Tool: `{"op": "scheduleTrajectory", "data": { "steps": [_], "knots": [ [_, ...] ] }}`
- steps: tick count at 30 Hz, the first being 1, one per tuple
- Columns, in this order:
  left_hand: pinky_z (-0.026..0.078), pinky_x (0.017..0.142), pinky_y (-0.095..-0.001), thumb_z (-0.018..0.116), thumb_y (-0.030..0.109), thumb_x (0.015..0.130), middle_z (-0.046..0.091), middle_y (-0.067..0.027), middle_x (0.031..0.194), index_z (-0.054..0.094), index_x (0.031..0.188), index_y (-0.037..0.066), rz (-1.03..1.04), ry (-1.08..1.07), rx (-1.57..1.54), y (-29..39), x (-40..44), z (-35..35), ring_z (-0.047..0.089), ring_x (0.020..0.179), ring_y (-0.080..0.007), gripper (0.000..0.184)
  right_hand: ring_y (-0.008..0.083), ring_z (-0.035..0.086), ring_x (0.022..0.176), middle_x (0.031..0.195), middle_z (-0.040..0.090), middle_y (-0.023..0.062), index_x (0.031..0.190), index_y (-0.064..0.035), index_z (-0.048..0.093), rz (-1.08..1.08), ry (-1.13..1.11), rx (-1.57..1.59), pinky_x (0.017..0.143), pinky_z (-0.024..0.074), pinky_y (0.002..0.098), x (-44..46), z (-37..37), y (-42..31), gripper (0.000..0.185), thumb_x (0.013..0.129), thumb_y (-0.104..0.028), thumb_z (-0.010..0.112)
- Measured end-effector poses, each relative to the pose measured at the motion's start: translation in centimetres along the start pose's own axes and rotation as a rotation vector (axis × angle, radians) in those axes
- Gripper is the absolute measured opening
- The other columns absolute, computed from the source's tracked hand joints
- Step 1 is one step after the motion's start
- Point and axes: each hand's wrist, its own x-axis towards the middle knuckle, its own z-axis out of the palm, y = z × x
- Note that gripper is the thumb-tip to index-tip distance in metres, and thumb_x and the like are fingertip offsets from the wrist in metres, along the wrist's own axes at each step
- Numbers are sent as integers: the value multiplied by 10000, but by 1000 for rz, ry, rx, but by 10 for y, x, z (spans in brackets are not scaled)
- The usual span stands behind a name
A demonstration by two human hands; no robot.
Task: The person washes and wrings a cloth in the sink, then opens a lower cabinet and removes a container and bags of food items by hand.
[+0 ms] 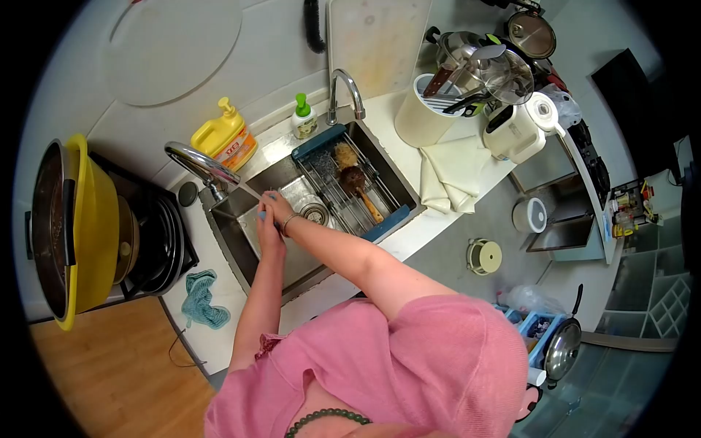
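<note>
Over the left part of the metal sink (241, 252), my left hand (269, 232) and my right hand (279, 207) are closed against each other. A thin stream of water runs from the left tap (201, 164) toward them. Small blue patches show at my fingers; whether they are nails or a held thing I cannot tell. My right wrist wears a bracelet (290, 219). Below the hands is the drain strainer (315, 213). Right of them, a blue-ended wire rack (343, 197) spans the sink, bearing a wooden-handled brush (359, 190) and a tan scrubber (345, 154).
Behind the sink stand a yellow detergent jug (228, 139), a green-topped pump bottle (304, 117) and a second tap (346, 91). A teal cloth (206, 299) lies at left near a yellow basin (95, 233). Cream cloth (453, 171) and a utensil bin (423, 117) are at right.
</note>
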Motion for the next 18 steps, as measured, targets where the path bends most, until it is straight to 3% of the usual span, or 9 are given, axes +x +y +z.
{"op": "scheduleTrajectory", "data": {
  "steps": [2,5,7,9,10,11,13,15,18],
  "knots": [
    [356,936,-315,446,253,921,433,-67,1278,348,1330,88,146,56,142,8,14,-17,412,1169,-194,451,289,534,1006,1081,559,169,1121,-22,521,-139,83,-27,875,400,357,-22,18,9,366,849,-268,521],
    [404,867,-307,445,254,920,453,-72,1248,386,1305,81,-15,158,69,5,22,-30,487,1061,-173,426,321,557,942,992,590,170,1053,2,544,-266,259,-517,837,420,368,-26,8,44,337,840,-259,526],
    [435,817,-313,453,262,915,443,-71,1260,393,1303,72,4,158,48,5,20,-28,527,985,-173,436,330,554,949,1020,576,187,1041,3,540,-248,243,-475,817,429,380,-6,7,48,331,831,-254,534],
    [457,793,-307,451,248,911,500,-92,1192,335,1350,106,-81,55,-200,-17,6,-16,543,934,-186,475,317,542,982,1068,556,188,1064,-19,531,-304,291,-442,825,428,367,-1,-3,28,330,839,-260,525],
    [415,882,-314,447,240,914,472,-88,1245,334,1351,93,-35,83,91,7,-37,21,515,1040,-198,475,291,547,977,1032,570,175,1041,-51,545,-288,303,-291,819,435,333,-5,-6,15,261,852,-225,499],
    [415,882,-314,447,240,914,472,-88,1245,334,1351,93,-31,87,92,3,-37,21,515,1040,-198,475,291,547,977,1032,570,175,1041,-51,545,-288,297,-290,819,435,333,-4,-11,15,261,852,-225,499],
    [409,879,-316,446,234,919,459,-81,1259,332,1352,85,172,4,217,-12,-32,17,501,1051,-188,472,229,506,958,1019,550,108,1135,-53,473,-114,193,136,827,415,310,-1,-20,17,326,860,-230,488],
    [427,840,-307,440,226,926,465,-86,1237,349,1336,61,148,59,179,-2,-12,5,503,1021,-170,452,218,513,976,1057,550,110,1156,-63,484,-101,133,54,833,417,307,-11,-11,31,332,859,-210,489],
    [357,941,-296,451,223,925,439,-96,1279,385,1301,41,71,133,179,17,4,-17,441,1130,-182,423,164,508,1036,1192,518,91,1279,-81,442,-109,-53,-15,877,397,301,-27,5,47,430,863,-177,493]
  ]
}}
